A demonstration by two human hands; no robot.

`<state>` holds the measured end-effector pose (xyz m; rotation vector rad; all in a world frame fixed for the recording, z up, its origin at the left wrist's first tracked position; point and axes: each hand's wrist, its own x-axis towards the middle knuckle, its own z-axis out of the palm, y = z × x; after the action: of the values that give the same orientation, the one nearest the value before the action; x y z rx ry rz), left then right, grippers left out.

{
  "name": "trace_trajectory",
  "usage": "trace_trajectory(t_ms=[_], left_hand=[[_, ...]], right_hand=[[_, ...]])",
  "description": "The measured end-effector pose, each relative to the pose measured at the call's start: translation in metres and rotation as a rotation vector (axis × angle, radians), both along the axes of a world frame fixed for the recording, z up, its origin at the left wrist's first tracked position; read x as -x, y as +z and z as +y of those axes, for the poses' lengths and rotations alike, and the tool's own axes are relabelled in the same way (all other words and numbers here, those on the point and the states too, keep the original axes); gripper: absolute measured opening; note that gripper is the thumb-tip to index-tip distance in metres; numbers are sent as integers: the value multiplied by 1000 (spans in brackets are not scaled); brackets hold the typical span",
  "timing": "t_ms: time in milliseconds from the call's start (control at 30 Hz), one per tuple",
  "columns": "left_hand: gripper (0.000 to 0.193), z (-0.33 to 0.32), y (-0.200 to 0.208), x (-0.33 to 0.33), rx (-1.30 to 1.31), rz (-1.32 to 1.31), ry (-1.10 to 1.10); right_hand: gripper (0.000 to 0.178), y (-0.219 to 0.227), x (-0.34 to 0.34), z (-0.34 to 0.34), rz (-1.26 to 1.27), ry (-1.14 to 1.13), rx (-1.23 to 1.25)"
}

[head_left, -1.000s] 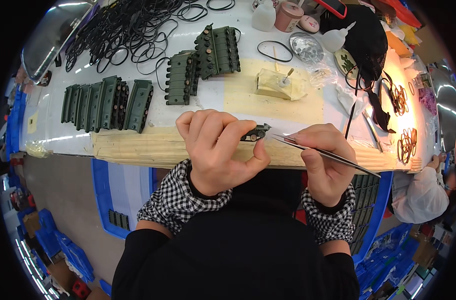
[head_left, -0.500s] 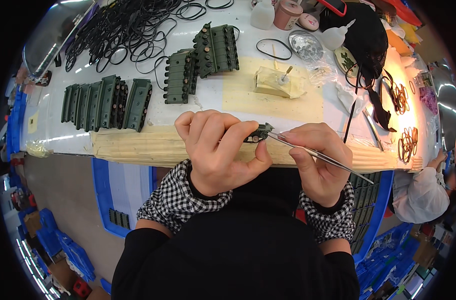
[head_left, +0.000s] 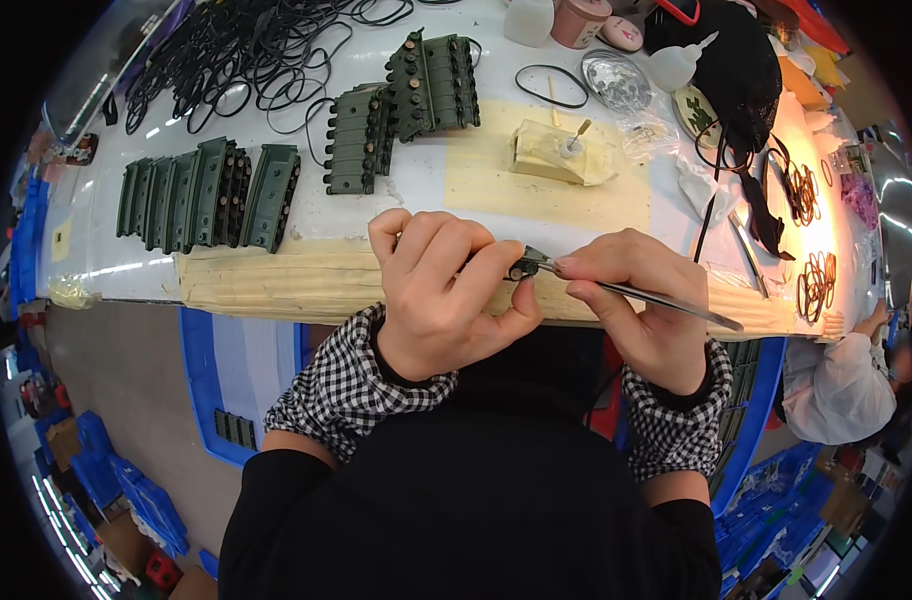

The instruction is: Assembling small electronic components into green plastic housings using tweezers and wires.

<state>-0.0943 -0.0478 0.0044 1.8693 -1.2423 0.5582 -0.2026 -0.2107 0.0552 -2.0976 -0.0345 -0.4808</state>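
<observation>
My left hand (head_left: 436,295) is closed around a dark green model hull piece (head_left: 526,266), pinching its end between thumb and forefinger. A small round wheel shows at that end, and the rest of the piece is hidden by my fingers. My right hand (head_left: 651,305) grips a pair of metal tweezers (head_left: 691,307) between thumb and fingers. The tips of the tweezers meet the exposed end of the green piece; whether they pinch anything there is too small to tell. Both hands hover over the table's front edge.
Several green hulls with wheels (head_left: 271,200) lie at left, and others are stacked (head_left: 431,85) farther back. Black rubber bands (head_left: 236,60) heap at the far left. A taped block (head_left: 561,152), a squeeze bottle (head_left: 681,62) and spare tweezers (head_left: 749,256) sit toward the right. Blue trays (head_left: 198,385) are below.
The green piece has turned in my left hand, so less of its side shows. The tweezers have swung flatter, their rear end rising, and my right hand has shifted slightly.
</observation>
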Motion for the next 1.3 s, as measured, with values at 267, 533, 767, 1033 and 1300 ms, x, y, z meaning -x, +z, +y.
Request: trace_trajectory(t_ms=[267, 533, 767, 1033, 1300], left_hand=[[28, 0, -14, 3, 21, 91, -44], [26, 1, -14, 1, 9, 123, -52], [25, 1, -16, 1, 17, 145, -45], [24, 0, -16, 1, 20, 159, -29], [21, -4, -3, -8, 75, 119, 25]], right_hand=[[9, -7, -4, -9, 60, 119, 18], [10, -10, -7, -10, 41, 116, 21], [9, -8, -9, -11, 54, 130, 15], [11, -5, -10, -10, 54, 125, 60], [10, -1, -19, -19, -141, -330, -20]])
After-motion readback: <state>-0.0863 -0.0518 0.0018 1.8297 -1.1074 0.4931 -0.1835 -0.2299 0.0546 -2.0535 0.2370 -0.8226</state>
